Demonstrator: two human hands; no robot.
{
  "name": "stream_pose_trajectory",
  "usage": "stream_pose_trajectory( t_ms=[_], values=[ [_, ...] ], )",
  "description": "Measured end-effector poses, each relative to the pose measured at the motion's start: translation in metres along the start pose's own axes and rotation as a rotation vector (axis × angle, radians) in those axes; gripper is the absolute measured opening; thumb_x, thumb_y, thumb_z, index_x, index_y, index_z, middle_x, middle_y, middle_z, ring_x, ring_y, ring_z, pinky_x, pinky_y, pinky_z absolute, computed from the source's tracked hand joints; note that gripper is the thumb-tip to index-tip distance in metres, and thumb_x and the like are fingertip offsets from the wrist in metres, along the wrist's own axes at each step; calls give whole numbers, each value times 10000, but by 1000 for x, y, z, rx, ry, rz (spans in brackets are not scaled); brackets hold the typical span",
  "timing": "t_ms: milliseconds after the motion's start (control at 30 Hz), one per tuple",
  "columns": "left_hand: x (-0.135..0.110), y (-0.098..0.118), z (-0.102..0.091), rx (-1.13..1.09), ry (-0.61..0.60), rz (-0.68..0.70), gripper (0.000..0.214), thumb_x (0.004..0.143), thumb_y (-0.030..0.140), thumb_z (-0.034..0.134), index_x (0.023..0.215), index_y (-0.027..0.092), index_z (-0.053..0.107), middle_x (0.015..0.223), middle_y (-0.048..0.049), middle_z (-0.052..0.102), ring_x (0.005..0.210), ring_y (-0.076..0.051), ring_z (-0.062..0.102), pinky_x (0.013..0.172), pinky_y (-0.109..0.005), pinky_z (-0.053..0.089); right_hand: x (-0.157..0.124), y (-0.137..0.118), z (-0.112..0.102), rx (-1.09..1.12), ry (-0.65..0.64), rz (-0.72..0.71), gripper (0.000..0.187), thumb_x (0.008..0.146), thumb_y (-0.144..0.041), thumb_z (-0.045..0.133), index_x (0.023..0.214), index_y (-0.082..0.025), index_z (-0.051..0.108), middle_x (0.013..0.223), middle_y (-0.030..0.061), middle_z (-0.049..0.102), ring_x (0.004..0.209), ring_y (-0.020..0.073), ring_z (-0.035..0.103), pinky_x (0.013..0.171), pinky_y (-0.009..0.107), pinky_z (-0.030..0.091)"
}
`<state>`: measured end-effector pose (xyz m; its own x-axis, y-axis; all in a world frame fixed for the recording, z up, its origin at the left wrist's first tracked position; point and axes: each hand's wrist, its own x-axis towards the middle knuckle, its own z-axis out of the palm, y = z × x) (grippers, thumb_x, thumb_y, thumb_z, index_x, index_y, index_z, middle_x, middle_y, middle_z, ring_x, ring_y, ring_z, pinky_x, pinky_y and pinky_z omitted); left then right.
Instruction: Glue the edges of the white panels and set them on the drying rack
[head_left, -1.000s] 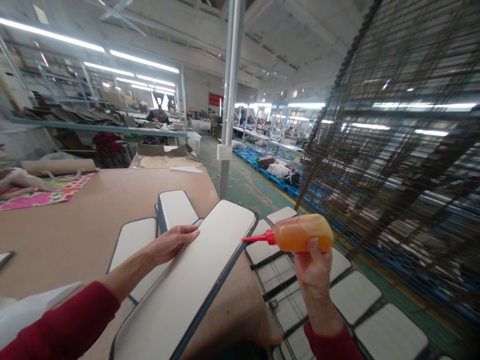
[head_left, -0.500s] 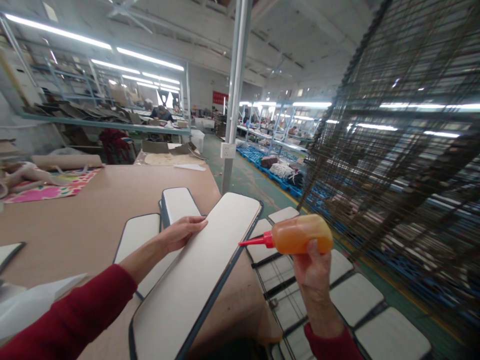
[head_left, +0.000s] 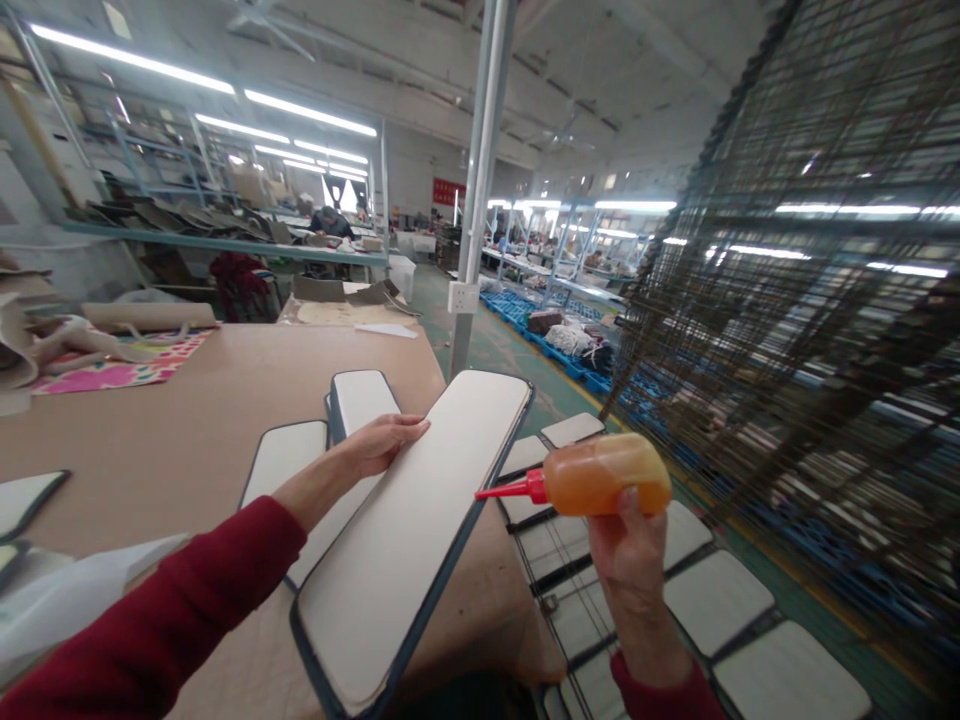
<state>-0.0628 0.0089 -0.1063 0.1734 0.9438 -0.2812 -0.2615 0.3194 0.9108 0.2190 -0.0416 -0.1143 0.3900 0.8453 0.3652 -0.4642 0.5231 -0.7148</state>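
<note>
Well to the left of the long white panel (head_left: 420,540), a patterned cloth (head_left: 127,372) is lying on the brown table (head_left: 180,430). Just beside that long panel, on its left, two dark-edged white pieces (head_left: 281,455) are resting on the table. The left hand (head_left: 382,445) is gripping the long panel by its left edge, the fingertips (head_left: 420,428) lying on its white face; whatever is under the edge is staying hidden. To the right of the panel, the right hand (head_left: 630,545) is clasping an amber bottle (head_left: 604,475) — thumb on the near side, the other fingers mostly out of sight. Its red nozzle (head_left: 517,488) is pointing left, with the tip at the panel's right edge — whether touching or just above, I cannot tell. Farther right of the panel, pale pads (head_left: 720,597) are lying on a rack, and wire mesh (head_left: 810,250) is rising beyond.
</note>
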Motion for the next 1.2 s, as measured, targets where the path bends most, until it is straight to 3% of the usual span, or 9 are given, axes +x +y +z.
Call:
stream_pose_trajectory(
  t_ms=[333, 433, 700, 967, 1200],
  values=[
    [9, 12, 6, -12, 64, -19, 128, 780, 110, 685, 893, 50, 688, 658, -91, 737, 532, -181, 674, 517, -266, 555, -5, -2, 0, -3, -27, 14, 492, 583, -407, 824, 1012, -217, 678, 890, 56, 728, 823, 256, 675, 877, 528, 517],
    [11, 14, 5, -9, 51, -17, 164, 755, 130, 722, 897, 54, 691, 655, -88, 737, 541, -195, 681, 534, -279, 560, -8, -2, 1, -19, -45, -1, 490, 600, -414, 813, 1025, -214, 673, 919, 68, 732, 838, 268, 681, 885, 547, 511],
    [16, 20, 9, -9, 74, -12, 181, 722, 158, 771, 861, 62, 709, 612, -75, 723, 508, -198, 667, 540, -288, 548, -14, -1, 0, -1, -41, 29, 522, 576, -395, 831, 1042, -219, 674, 900, 67, 737, 775, 237, 681, 823, 476, 547],
    [21, 26, 6, 16, 112, -6, 299, 704, 178, 788, 958, 43, 708, 645, -90, 730, 549, -225, 682, 551, -297, 548, -22, 1, -3, -48, -96, 63, 675, 604, -433, 814, 1213, -248, 590, 1045, 99, 718, 795, 240, 685, 791, 439, 553],
    [23, 28, 2, 18, 128, -8, 188, 762, 146, 727, 926, 55, 713, 607, -68, 716, 489, -184, 642, 512, -270, 534, -28, 3, -4, -37, -94, 119, 684, 580, -434, 825, 1194, -227, 602, 1076, 110, 707, 834, 258, 686, 766, 429, 559]
  ],
)
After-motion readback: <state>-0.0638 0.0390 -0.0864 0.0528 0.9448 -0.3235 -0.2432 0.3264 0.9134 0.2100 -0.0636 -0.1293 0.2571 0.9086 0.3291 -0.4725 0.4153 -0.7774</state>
